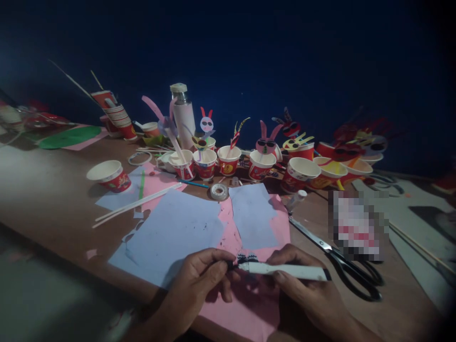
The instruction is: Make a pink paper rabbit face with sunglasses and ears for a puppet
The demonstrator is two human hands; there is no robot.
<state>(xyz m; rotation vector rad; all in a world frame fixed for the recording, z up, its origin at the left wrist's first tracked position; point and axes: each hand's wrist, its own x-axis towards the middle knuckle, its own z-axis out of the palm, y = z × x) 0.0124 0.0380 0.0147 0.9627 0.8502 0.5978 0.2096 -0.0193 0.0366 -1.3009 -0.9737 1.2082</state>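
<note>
My right hand [302,280] is closed round a white marker [288,271] with a black end, held level above the paper. At the marker's other end my left hand [204,275] pinches a small black piece that looks like the marker's cap [231,265]; whether it is fully on the tip I cannot tell. Just behind the marker shows a small dark piece with wavy edges [247,258], partly hidden. Beneath both hands lies pink paper [242,318], with a blue sheet [178,232] to the left and a smaller blue sheet [252,216] beyond.
Black-handled scissors [335,256] lie open at the right, beside a small white-capped bottle [297,200]. A tape roll [219,191] sits behind the sheets. Red paper cups [261,166] with paper rabbit figures line the back, near a tall flask [183,116]. White sticks [137,204] lie left.
</note>
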